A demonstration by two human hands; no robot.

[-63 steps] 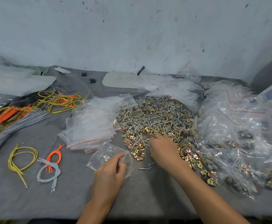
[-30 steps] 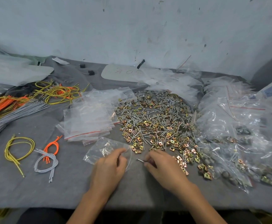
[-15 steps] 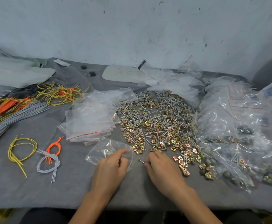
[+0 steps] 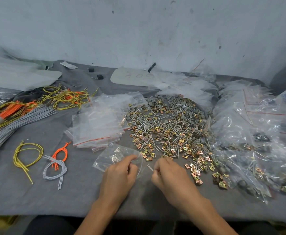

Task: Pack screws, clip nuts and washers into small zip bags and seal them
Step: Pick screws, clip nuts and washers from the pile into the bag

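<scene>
Just below the hardware heap on the grey desk, the left hand pinches a zip bag at its mouth, apparently holding it open so the right hand, pinching a screw, can feed it in.

Left hand covers the near corner of the zip bag. Curled fingers of the right hand hide most of the screw; only 1 end shows. Filled bags run off the right edge, gray cable bundle off the left. Card writing unreadable.
</scene>
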